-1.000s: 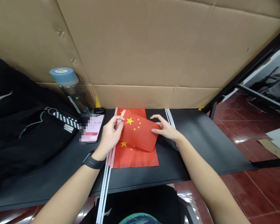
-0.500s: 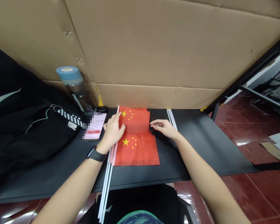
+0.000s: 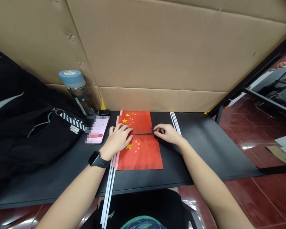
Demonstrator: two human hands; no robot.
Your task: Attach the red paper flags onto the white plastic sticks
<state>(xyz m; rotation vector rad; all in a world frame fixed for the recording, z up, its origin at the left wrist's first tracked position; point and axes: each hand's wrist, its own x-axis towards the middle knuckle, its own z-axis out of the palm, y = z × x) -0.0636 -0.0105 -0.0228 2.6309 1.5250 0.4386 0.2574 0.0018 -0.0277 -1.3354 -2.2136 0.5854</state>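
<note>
Two overlapping red flags with yellow stars lie at the far side of the black table. Nearer me, another red flag lies flat. Several white flagsticks run along the flags' left edges and stick out past the table's front edge. My left hand lies palm down with fingers spread, over the sleeve edges and the gap between the upper and lower flags. My right hand is loosely curled beside the upper flags' right edge, its thumb and forefinger slightly apart; nothing shows between them.
To the left are a phone, a blue-lidded bottle and a black bag. More white sticks lie at the table's back, right of the flags. A cardboard wall rises behind the black table.
My left hand has moved down and slightly right, off the upper stars. A second layer of the upper flags now shows, shifted left, and a dark gap separates them from the lower flag.
</note>
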